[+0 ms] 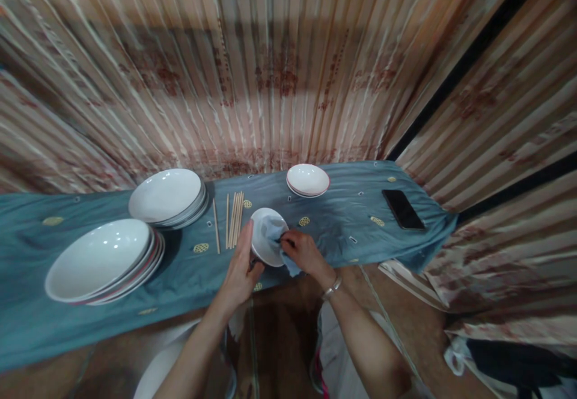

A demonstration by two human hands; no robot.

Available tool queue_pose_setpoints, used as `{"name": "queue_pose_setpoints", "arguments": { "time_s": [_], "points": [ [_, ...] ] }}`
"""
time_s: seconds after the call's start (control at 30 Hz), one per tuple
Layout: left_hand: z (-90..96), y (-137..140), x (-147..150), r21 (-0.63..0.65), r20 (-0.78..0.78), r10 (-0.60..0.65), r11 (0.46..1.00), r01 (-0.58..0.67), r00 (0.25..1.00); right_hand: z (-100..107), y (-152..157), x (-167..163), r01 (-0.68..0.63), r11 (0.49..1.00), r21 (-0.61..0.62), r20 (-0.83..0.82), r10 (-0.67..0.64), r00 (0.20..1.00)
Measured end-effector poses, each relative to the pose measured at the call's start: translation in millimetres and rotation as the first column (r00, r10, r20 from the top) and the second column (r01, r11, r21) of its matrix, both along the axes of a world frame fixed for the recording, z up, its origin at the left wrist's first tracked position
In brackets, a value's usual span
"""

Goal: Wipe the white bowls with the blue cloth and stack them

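In the middle of the head view, a small white bowl (258, 244) is tilted above the front part of the table. My left hand (242, 270) grips its left rim, thumb towards me. My right hand (303, 250), with a silver bracelet at the wrist, is closed on a light blue cloth (273, 228). Part of the cloth lies inside the bowl, and the rest hangs over its right rim. Several wooden chopsticks (235, 222) lie just left of the bowl, with a single chopstick (216, 226) apart from them.
Two stacks of large white bowls, a nearer stack (101, 261) and a farther stack (166, 194), stand on the left. A small stack of red-rimmed bowls (309, 179) sits at the back. A black phone (403, 209) lies right on the blue tablecloth (342, 207). Curtains (279, 74) hang behind.
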State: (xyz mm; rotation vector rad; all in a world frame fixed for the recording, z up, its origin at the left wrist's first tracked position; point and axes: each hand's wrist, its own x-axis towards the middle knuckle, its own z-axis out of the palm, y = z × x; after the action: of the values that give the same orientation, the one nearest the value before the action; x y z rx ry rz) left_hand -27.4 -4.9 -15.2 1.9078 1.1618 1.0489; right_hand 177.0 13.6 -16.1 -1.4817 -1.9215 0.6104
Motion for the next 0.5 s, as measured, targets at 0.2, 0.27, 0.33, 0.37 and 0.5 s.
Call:
{"name": "queue_pose_setpoints", "arguments": {
  "time_s": [0.2, 0.27, 0.33, 0.37, 0.5],
  "points": [
    [5.6, -0.1, 1.1, 0.206, -0.187, 0.101, 0.977, -0.061, 0.977, -5.1, 7.6, 9.9, 0.151, 0.975, -0.164, -0.534, -0.217, 0.817],
    [9.4, 0.9, 1.5, 0.324, -0.240, 0.165, 0.943, -0.081, 0.957, -6.0, 9.8, 11.8, 0.174, 0.959, -0.222, -0.667, -0.279, 0.691],
    [13.4, 1.6, 3.3, 0.418, -0.294, 0.235, 0.903, -0.096, 0.927, -6.3, 11.3, 14.1, 0.193, 0.950, -0.247, -0.726, -0.313, 0.612],
    [15.0, 1.8, 4.7, 0.447, -0.321, 0.256, 0.890, -0.093, 0.912, -6.2, 11.7, 15.5, 0.195, 0.947, -0.256, -0.742, -0.322, 0.588],
    [16.6, 2.2, 13.3, 0.449, -0.394, 0.202, 0.893, -0.004, 0.897, -3.5, 11.7, 22.5, 0.184, 0.938, -0.293, -0.810, -0.346, 0.474]
  ]
}}
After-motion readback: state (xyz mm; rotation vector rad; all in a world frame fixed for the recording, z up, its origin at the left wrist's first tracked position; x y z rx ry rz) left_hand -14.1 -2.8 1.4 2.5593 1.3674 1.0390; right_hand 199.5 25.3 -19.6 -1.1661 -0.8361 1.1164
